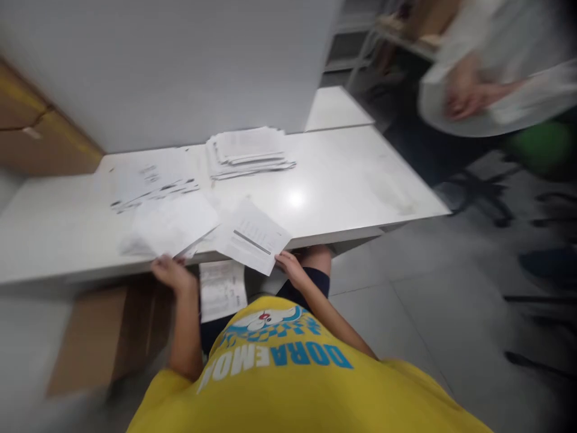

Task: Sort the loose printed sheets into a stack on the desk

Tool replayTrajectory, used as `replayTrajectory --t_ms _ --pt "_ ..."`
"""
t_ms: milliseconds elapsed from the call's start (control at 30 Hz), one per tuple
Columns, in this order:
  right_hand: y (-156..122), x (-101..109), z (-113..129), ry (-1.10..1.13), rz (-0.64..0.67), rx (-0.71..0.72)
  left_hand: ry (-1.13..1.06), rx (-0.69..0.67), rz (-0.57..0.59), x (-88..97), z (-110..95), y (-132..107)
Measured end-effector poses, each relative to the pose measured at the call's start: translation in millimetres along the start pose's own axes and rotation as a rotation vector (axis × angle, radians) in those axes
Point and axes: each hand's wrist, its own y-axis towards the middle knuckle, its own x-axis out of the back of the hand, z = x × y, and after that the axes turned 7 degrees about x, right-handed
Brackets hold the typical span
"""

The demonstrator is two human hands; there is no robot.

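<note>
My right hand [291, 266] pinches the lower right corner of a printed sheet of paper [252, 239], which lies tilted over the front edge of the white table. At that same edge, my left hand [172, 273] has its fingers closed on the near corner of a blank-looking white sheet [174, 222]. Other loose papers lie partly beneath that sheet. A further printed page [222, 290] rests on my lap, below the tabletop. Behind the sheets sits a stack of papers [250, 150], with more spread pages [146, 174] to its left.
The white table [342, 180] runs along a grey partition [180, 66]. Cardboard boxes stand at the left [49, 132] and under the table [90, 337]. At upper right, a person in white sits with clasped hands [469, 96] beside a green seat [543, 147].
</note>
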Motion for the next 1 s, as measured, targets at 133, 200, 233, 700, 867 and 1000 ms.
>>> replayTrajectory --t_ms 133,200,233,700,867,1000 --pt "-3 -33 -70 -0.074 0.222 -0.14 -0.091 -0.007 -0.253 23.2 1 3" --pt "-9 -52 -103 -0.067 0.348 -0.259 -0.102 -0.048 -0.253 38.1 0 10" --pt "-13 -59 -115 -0.069 0.405 -0.307 -0.098 -0.066 -0.259 46.9 0 11" --pt "-30 -99 -125 -0.031 0.625 -0.305 -0.116 -0.001 -0.386 117.0 11 3" --pt "-29 -132 -106 -0.123 0.759 -0.007 -0.15 0.076 -0.377 114.3 6 25" --pt "-28 -153 -79 -0.197 0.784 0.138 -0.198 0.115 -0.418 123.6 2 23"
